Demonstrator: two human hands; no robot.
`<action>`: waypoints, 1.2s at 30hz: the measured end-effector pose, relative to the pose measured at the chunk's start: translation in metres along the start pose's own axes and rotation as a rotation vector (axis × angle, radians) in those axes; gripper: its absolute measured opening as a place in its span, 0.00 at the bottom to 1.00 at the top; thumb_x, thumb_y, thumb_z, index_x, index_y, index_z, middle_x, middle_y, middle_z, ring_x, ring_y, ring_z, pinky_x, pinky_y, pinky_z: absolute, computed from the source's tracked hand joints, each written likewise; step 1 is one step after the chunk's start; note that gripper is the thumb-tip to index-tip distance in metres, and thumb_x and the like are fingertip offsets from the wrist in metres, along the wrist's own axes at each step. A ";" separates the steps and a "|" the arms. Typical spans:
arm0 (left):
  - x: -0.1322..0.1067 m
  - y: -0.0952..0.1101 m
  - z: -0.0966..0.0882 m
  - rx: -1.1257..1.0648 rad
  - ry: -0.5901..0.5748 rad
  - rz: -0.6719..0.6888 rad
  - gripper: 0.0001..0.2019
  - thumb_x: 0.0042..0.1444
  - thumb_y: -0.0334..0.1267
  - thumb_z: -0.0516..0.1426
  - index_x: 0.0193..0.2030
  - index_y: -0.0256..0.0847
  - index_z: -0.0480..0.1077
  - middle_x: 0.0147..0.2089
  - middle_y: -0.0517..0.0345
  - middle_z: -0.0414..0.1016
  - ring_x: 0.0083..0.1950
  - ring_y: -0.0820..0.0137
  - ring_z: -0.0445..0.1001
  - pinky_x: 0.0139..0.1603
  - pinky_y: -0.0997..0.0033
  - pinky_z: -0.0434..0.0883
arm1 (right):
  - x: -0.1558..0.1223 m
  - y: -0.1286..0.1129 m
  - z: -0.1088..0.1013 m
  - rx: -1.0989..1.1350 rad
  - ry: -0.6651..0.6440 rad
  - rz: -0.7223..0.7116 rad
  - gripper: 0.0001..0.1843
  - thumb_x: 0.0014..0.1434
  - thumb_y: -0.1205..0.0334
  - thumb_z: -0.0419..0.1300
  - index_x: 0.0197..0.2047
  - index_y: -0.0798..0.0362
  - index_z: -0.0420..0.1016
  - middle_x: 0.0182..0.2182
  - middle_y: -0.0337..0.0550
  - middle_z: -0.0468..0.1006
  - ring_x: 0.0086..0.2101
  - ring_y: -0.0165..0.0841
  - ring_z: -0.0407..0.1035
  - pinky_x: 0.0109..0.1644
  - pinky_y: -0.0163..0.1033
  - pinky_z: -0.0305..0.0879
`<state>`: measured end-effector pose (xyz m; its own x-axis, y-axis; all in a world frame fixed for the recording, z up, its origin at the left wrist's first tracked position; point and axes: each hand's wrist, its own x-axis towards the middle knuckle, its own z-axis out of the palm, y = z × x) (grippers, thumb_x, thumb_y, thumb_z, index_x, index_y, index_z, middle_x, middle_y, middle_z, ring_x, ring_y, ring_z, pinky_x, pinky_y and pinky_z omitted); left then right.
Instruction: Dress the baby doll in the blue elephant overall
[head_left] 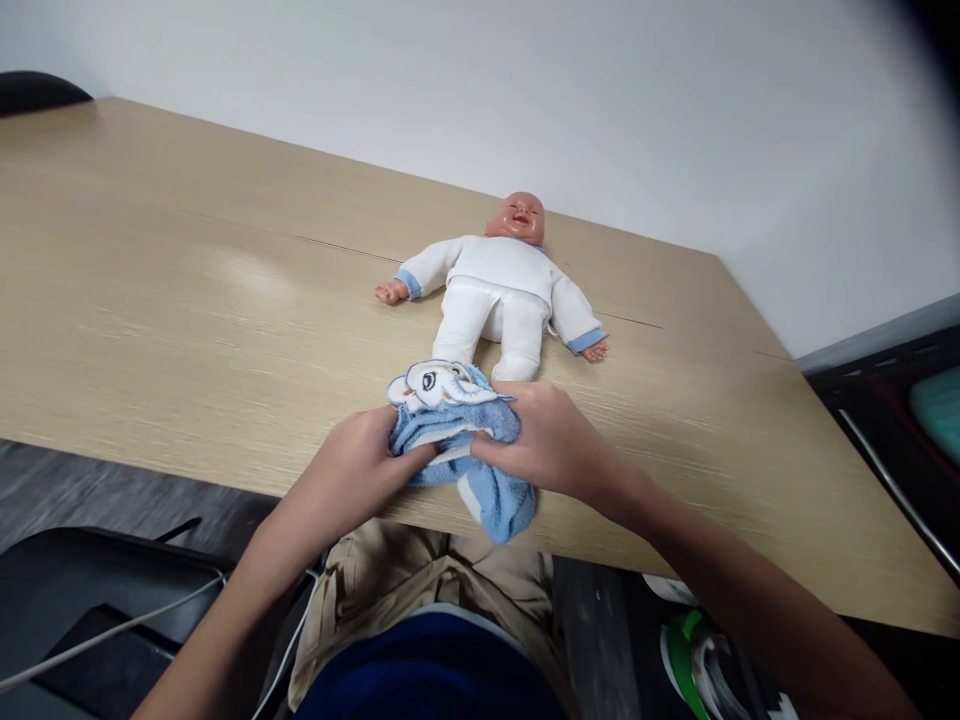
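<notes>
Both hands grip a bunched blue-and-white terry garment (495,500), doll-sized by its look, with a white embroidered animal face on its upper side. My left hand (367,450) pinches its left edge, thumb pressed over the opening. On the other edge my right hand (544,440) is closed, its thumb inside the opening; the fingers behind the cloth are hidden. Just beyond lies a baby doll (499,280) on its back, head away from me and arms spread. White clothing with blue cuffs covers its body. The garment hides the doll's feet.
The wooden table (187,330) reaches the white wall at the back. A black chair (90,590) with a white cable (150,625) stands at the lower left. Below the table's right front edge is a round green-rimmed item (686,650). A dark rack (892,450) stands at the right.
</notes>
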<state>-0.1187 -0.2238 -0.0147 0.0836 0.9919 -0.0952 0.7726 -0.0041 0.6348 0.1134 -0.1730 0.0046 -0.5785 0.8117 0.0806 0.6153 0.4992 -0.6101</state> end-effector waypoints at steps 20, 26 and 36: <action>0.009 -0.017 0.023 -0.202 0.003 0.076 0.12 0.67 0.48 0.55 0.44 0.42 0.68 0.46 0.47 0.76 0.49 0.51 0.75 0.53 0.49 0.72 | 0.001 0.004 0.007 -0.078 0.003 0.018 0.22 0.64 0.49 0.68 0.56 0.51 0.73 0.52 0.50 0.83 0.45 0.46 0.77 0.45 0.46 0.66; 0.008 -0.019 0.033 -0.482 0.136 0.101 0.18 0.67 0.42 0.57 0.61 0.41 0.64 0.61 0.47 0.76 0.62 0.56 0.75 0.64 0.56 0.70 | 0.006 0.005 0.010 0.162 0.070 0.023 0.22 0.62 0.53 0.69 0.57 0.48 0.77 0.49 0.44 0.85 0.45 0.42 0.79 0.48 0.45 0.70; 0.040 -0.006 0.015 -0.529 0.163 0.184 0.13 0.68 0.41 0.55 0.56 0.40 0.68 0.53 0.53 0.78 0.53 0.62 0.76 0.56 0.64 0.73 | 0.027 0.044 -0.007 0.272 0.102 -0.022 0.09 0.55 0.59 0.71 0.34 0.53 0.77 0.29 0.36 0.80 0.30 0.33 0.71 0.34 0.37 0.67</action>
<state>-0.1107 -0.1858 -0.0338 0.0565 0.9878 0.1453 0.3320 -0.1559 0.9303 0.1287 -0.1269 -0.0145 -0.5244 0.8350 0.1667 0.4290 0.4281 -0.7954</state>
